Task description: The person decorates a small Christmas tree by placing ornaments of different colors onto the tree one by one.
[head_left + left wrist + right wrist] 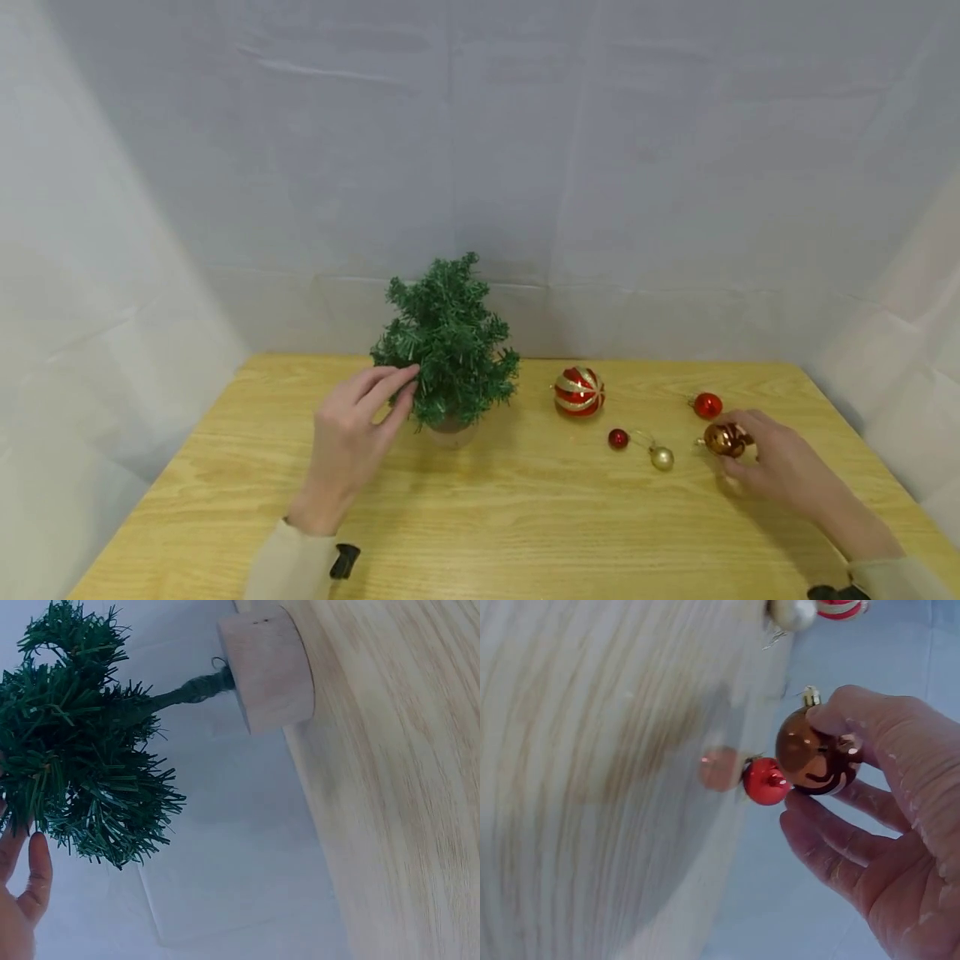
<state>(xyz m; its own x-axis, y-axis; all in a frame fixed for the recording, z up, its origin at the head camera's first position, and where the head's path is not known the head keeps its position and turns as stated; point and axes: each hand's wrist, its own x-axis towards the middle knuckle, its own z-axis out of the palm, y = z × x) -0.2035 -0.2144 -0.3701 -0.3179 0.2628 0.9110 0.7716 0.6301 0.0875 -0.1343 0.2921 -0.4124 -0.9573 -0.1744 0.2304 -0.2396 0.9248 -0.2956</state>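
Note:
A small green artificial tree (450, 337) stands on a round wooden base (450, 432) at the back middle of the wooden table (525, 525). My left hand (401, 396) reaches to its lower left branches, and the straight fingers touch the needles. In the left wrist view the fingers (34, 877) lie beside the tree (82, 765), with its base (266, 667) above. My right hand (738, 454) pinches a shiny copper bauble (726, 439) just above the table at the right. In the right wrist view the thumb and fingers (855, 817) hold that bauble (810, 754).
A large red bauble with gold stripes (579, 391) lies right of the tree. A small red ball (707, 405), a dark red ball (618, 438) and a gold ball (662, 457) lie near my right hand. White cloth walls enclose the table.

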